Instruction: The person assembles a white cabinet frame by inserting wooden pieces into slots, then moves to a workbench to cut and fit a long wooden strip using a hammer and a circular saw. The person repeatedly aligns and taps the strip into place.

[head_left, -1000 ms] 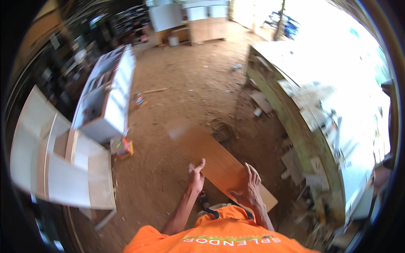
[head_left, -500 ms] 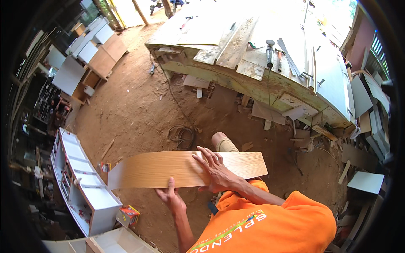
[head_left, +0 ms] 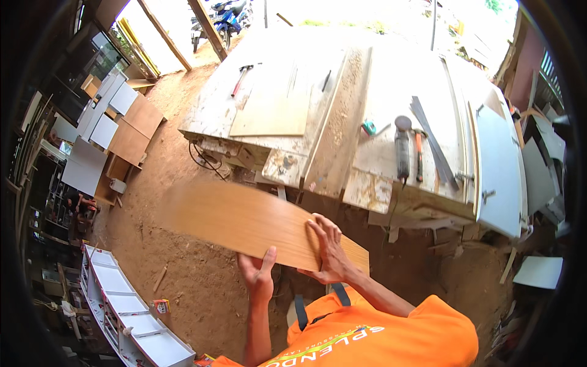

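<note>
Both of my hands hold a long wood-grain board point(head_left: 244, 220) in front of my body. My left hand point(head_left: 258, 278) grips its near edge, thumb on the top face and the other fingers underneath. My right hand point(head_left: 331, 249) is wrapped around it closer to the right end, fingertips resting on the grain. The board slants, its far left end raised toward the workbench point(head_left: 208, 116) and smeared by motion. The undersides of the fingers are hidden behind the board.
On the bench lie a red-handled hammer point(head_left: 241, 81), a power tool point(head_left: 402, 150), an orange-handled hammer point(head_left: 419, 156), dark strips point(head_left: 434, 144) and a plank point(head_left: 342, 122). A white cabinet frame point(head_left: 143, 324) lies at lower left. Brown cabinets point(head_left: 134, 125) stand farther back. Panels point(head_left: 538, 272) lean at right.
The board's left end has swung up and away from me, while its right end came lower and nearer. Both hands keep hold of it. My view has tilted up toward the bench.
</note>
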The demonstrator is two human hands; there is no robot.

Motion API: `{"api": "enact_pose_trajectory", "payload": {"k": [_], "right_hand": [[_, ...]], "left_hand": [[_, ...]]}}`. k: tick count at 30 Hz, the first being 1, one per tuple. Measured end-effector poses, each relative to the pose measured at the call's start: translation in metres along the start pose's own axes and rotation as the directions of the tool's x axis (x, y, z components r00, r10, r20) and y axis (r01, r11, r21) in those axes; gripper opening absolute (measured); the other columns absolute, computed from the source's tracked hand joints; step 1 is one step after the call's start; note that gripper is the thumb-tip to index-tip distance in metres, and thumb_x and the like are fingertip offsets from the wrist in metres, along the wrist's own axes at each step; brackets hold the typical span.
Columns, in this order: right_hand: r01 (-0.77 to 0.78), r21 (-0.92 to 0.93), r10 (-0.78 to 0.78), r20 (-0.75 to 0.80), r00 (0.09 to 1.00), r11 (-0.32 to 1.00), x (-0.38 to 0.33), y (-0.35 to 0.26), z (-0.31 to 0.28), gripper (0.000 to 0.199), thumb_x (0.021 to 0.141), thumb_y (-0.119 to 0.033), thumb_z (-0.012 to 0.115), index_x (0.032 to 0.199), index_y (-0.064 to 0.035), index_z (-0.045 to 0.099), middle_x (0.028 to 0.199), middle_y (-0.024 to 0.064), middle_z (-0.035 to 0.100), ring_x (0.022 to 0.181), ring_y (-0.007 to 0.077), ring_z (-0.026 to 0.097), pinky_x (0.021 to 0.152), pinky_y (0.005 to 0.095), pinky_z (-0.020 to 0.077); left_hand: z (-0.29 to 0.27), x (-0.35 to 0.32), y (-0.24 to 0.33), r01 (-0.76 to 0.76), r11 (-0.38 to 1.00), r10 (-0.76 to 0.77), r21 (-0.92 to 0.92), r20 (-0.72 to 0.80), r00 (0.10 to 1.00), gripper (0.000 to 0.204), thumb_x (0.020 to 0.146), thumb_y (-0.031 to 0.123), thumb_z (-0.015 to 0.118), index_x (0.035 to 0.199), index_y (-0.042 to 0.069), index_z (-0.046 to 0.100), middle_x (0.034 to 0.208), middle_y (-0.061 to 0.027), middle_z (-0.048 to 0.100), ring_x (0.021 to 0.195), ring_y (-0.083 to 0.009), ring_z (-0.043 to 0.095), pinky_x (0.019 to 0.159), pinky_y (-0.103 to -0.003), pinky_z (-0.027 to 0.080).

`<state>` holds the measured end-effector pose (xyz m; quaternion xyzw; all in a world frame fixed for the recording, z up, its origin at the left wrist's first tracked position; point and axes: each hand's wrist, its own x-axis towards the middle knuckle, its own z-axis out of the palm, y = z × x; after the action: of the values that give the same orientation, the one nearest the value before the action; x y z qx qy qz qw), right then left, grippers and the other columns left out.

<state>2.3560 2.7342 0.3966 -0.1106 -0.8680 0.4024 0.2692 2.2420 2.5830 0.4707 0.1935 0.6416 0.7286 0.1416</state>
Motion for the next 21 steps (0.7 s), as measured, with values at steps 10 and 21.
{"api": "enact_pose_trajectory", "payload": {"k": [10, 21], "right_hand": [[-0.071, -0.037, 0.071, -0.014, 0.997, 0.997, 0.153, 0.055, -0.039, 0.11, 0.081, -0.062, 0.075, 0.158, -0.0088, 0.017, 0.159, 0.023, 0.019, 0.148, 0.0456, 0.021, 0.12, 0.0584, 0.0231], [-0.655, 0.067, 0.636, -0.336, 0.695, 0.752, 0.249, 0.144, 0.036, 0.074, 0.086, -0.026, 0.076, 0.147, -0.0042, 0.04, 0.146, 0.0201, 0.042, 0.135, 0.0401, 0.045, 0.113, 0.0447, 0.0406]], "left_hand": [[0.012, 0.284, 0.002, -0.007, 0.993, 0.022, -0.114, 0.137, 0.99, 0.054, 0.1, 0.012, 0.064, 0.147, -0.003, 0.041, 0.129, -0.0082, 0.061, 0.115, -0.0162, 0.058, 0.103, -0.03, 0.043], [-0.091, 0.734, -0.03, 0.038, 0.989, 0.043, -0.142, 0.53, 0.847, 0.049, 0.099, 0.011, 0.064, 0.142, -0.002, 0.047, 0.13, -0.0063, 0.064, 0.111, -0.0155, 0.061, 0.094, -0.028, 0.048]]}}
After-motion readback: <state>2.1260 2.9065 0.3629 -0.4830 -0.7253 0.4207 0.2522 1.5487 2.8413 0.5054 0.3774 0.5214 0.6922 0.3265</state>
